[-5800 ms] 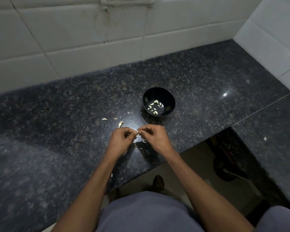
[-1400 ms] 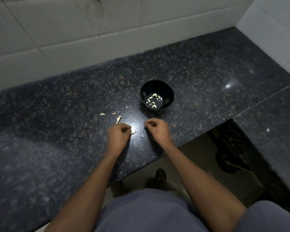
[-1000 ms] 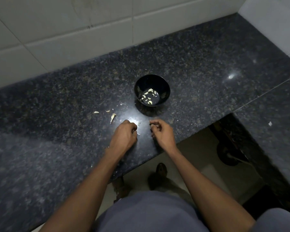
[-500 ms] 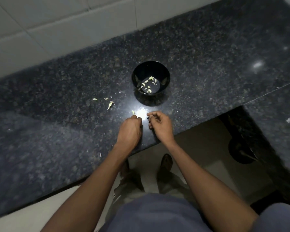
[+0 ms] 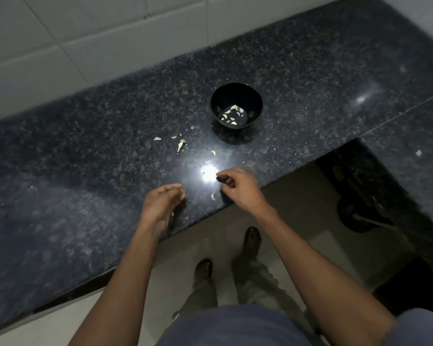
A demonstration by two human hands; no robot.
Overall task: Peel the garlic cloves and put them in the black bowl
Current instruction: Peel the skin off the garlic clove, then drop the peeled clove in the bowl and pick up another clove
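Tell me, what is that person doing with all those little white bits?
A person is peeling garlic at a dark stone counter. Some peeled cloves already lie in the black bowl. Scraps of peel are scattered on the counter left of the bowl. Both hands are near the counter's front edge, apart from each other. The right hand has its fingers curled, but whether it holds a clove is too small to tell. The left hand looks loose. One pale piece lies between them.

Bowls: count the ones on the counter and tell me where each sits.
1. The black bowl stands on the dark granite counter, beyond the right hand and toward the tiled wall, with pale garlic pieces inside. None looks hidden.
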